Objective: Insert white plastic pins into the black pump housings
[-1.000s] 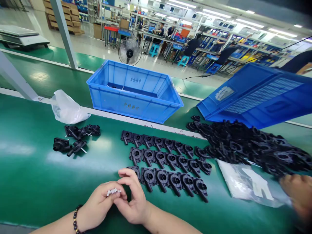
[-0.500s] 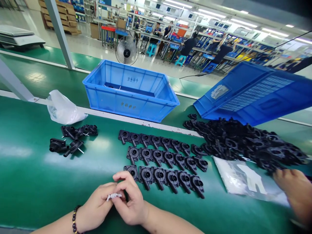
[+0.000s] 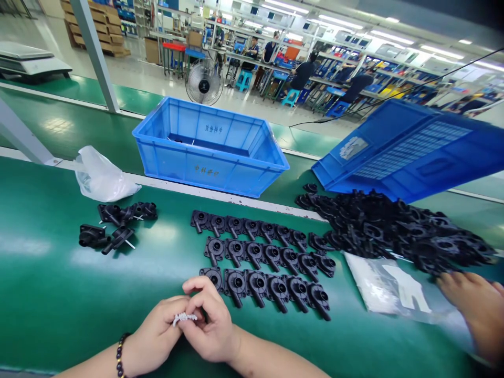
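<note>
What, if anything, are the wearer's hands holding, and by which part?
A bunch of small white pieces is in the left hand, ends showing; the gripped part is hidden. Whether the right hand grips it too cannot be told.

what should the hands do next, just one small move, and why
Perhaps draw one from the bunch of small white pieces with the right hand: it sits right against the bunch, which the left hand holds, and the front row of black parts lies just beyond.
</note>
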Demonstrator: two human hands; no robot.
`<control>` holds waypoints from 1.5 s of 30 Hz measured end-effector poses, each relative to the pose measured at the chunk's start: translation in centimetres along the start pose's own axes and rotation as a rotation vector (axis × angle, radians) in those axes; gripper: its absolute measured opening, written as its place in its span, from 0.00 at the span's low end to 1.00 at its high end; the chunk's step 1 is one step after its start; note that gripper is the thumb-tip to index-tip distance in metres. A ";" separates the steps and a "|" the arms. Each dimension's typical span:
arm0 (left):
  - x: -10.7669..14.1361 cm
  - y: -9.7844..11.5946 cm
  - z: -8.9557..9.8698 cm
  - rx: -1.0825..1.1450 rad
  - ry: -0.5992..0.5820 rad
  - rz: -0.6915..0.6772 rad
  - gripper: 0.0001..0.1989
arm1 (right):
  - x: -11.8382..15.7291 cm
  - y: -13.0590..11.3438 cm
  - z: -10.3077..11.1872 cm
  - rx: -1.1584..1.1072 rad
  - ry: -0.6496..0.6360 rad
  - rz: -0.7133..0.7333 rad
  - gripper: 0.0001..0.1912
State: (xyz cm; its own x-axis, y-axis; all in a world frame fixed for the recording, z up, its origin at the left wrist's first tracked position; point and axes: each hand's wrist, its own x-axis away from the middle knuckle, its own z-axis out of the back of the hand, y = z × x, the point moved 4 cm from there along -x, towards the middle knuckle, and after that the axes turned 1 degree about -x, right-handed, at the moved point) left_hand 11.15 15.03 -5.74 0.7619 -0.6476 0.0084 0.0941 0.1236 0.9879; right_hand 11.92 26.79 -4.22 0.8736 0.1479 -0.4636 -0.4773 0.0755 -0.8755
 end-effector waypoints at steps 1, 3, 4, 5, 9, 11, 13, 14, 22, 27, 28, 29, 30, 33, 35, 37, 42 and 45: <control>0.0 -0.1 0.0 0.002 -0.001 0.004 0.14 | 0.0 -0.1 0.0 0.000 -0.005 0.004 0.09; -0.1 -0.3 0.1 0.015 -0.004 0.017 0.14 | -0.1 -0.2 0.1 0.003 -0.017 0.012 0.08; -0.1 -0.4 0.1 0.023 -0.005 0.024 0.15 | -0.1 -0.2 0.1 0.008 -0.023 0.015 0.08; -0.2 -0.4 0.1 0.029 -0.007 0.032 0.15 | -0.1 -0.2 0.2 0.017 -0.028 0.017 0.07; -0.2 -0.5 0.1 0.052 -0.017 0.061 0.17 | 0.0 -0.2 0.2 0.055 -0.029 0.025 0.07; -0.2 -0.7 0.0 0.098 -0.019 0.092 0.18 | 0.1 -0.3 0.3 0.069 -0.026 0.059 0.08; -0.3 -1.1 -0.3 0.216 -0.013 0.155 0.18 | 0.2 -0.6 0.3 0.096 -0.015 0.107 0.08; -0.3 -1.3 -0.5 0.308 -0.014 0.202 0.18 | 0.3 -0.7 0.4 0.117 -0.003 0.127 0.08; 0.1 -2.0 -0.5 1.086 0.166 0.526 0.09 | 0.8 -0.2 0.4 0.359 0.030 0.258 0.11; 0.2 -1.9 0.0 1.181 0.184 0.519 0.07 | 0.7 0.4 -0.3 0.483 -0.064 0.312 0.15; 0.2 -2.0 0.1 1.169 0.176 0.512 0.07 | 0.7 0.3 -0.4 0.498 -0.076 0.317 0.16; 0.2 -2.0 0.1 1.149 0.170 0.495 0.08 | 0.6 0.3 -0.5 0.507 -0.086 0.313 0.16; 0.1 -2.0 0.2 1.118 0.170 0.468 0.08 | 0.5 0.2 -0.5 0.505 -0.087 0.300 0.16; 0.1 -1.7 0.4 0.937 0.172 0.364 0.09 | 0.3 0.1 -0.5 0.436 -0.069 0.242 0.23; 0.2 -1.4 0.6 0.700 0.176 0.294 0.11 | 0.4 0.2 -0.4 0.379 -0.040 0.215 0.30; 0.4 -1.0 0.8 0.423 0.186 0.204 0.13 | 0.5 0.4 -0.4 0.340 -0.018 0.195 0.35; 0.8 -0.6 0.5 0.102 0.152 0.073 0.15 | 0.7 0.7 -0.4 0.245 -0.062 0.166 0.30; 0.8 -0.5 0.6 -0.012 0.148 0.017 0.13 | 0.7 0.5 -0.3 0.192 -0.064 0.150 0.25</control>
State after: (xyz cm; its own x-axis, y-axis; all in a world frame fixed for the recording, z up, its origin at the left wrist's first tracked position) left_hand 11.31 14.05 -6.11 0.8495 -0.5276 0.0016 0.0869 0.1430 0.9859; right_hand 12.34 26.67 -5.00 0.7871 0.2330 -0.5711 -0.6154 0.2330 -0.7530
